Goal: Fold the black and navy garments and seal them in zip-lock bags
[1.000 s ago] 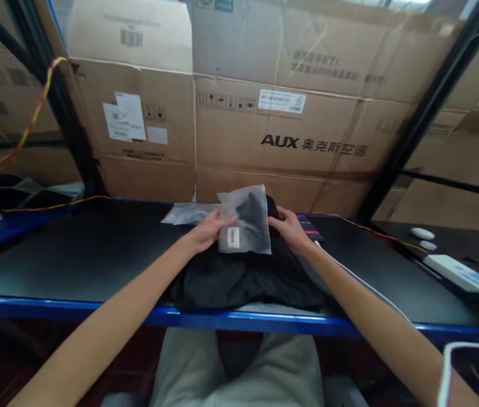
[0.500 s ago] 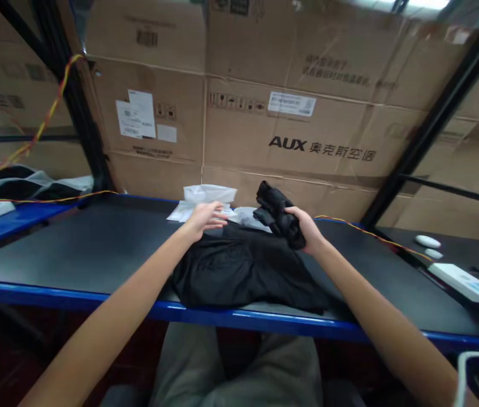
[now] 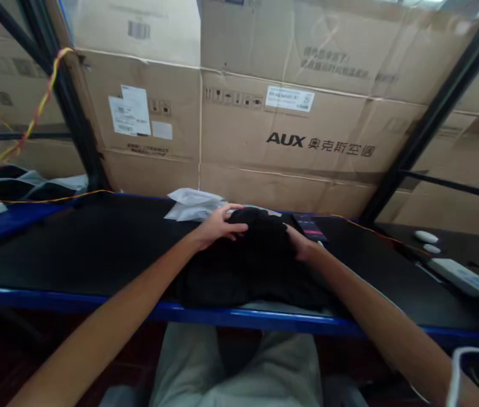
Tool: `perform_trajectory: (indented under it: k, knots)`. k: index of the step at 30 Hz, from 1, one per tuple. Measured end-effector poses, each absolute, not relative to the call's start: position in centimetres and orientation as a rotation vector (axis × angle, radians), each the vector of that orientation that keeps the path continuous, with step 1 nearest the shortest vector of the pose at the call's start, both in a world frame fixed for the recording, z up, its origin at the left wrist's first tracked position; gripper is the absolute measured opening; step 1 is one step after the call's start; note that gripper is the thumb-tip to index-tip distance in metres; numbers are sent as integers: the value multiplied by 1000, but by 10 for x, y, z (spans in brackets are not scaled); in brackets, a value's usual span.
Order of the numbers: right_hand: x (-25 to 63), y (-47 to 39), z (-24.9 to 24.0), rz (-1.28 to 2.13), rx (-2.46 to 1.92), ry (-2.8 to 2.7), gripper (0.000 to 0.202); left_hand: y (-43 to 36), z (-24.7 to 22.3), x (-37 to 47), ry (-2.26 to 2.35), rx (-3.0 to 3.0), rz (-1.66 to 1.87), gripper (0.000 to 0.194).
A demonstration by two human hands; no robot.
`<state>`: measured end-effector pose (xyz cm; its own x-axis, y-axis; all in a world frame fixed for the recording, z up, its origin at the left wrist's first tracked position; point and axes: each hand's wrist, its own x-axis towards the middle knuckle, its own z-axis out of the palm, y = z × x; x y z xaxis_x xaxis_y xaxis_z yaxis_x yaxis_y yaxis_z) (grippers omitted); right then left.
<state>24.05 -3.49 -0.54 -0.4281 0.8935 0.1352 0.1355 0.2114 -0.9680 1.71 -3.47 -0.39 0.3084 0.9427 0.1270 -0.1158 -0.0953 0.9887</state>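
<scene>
A black cloth bundle (image 3: 260, 226) rests on top of a spread black garment (image 3: 239, 282) at the middle of the dark table. My left hand (image 3: 222, 226) is at the bundle's left side, its thumb and fingers apart around the edge of the cloth. My right hand (image 3: 298, 240) lies against the bundle's right side, with its fingers mostly hidden by the dark cloth. White plastic bags (image 3: 194, 204) lie behind my left hand. A dark packet with a pink stripe (image 3: 310, 227) lies just beyond my right hand.
A cardboard wall (image 3: 239, 135) stands behind the table, whose blue front edge (image 3: 95, 299) runs across the view. Black metal posts rise on both sides. White devices (image 3: 464, 274) lie at the right, and a yellow-red cord (image 3: 44, 102) hangs at the left.
The black bundle has come down onto the garment with my right hand. My left hand has moved right to it. The dark packet with the pink stripe now shows at the right.
</scene>
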Motion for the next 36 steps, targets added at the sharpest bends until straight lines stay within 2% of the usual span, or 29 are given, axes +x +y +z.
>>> perform_trajectory:
  k: [2,3,7,11,14,19,21,24,26,28,30,32,36]
  knots:
    - [244,-35,-4,1575,-985,-1591,66,-33,-2,18,874,1281,1148,38]
    - [246,-35,-3,1682,-958,-1515,69,-32,0,19,893,1240,1175,30]
    - [247,-37,-1,1720,-705,-1482,61,-27,7,15,944,1073,1251,21]
    - [240,-39,-6,1532,-709,-1659,74,-26,18,8,961,959,1214,33]
    - [236,-38,-12,1432,-841,-1720,59,-29,20,7,964,1007,1131,38]
    - [231,-40,-18,1271,-943,-1836,44,-34,7,13,1056,1478,933,37]
    - [231,-41,-18,1254,-982,-1820,38,-33,3,15,1155,1693,1010,34]
    - [233,-43,-14,1288,-984,-1747,41,-32,3,13,1190,1820,1299,32]
    - [236,-44,-11,1373,-966,-1702,45,-35,7,11,1039,1778,1328,55]
    - [241,-47,-6,1498,-971,-1675,49,-41,10,11,894,1754,1188,76]
    - [247,-49,0,1630,-963,-1709,49,-46,10,13,853,1753,1052,83]
    - [253,-51,7,1726,-928,-1786,45,-48,9,15,886,1706,990,70]
    - [269,-48,19,1772,-877,-1810,46,-36,10,10,1019,1421,1115,25]
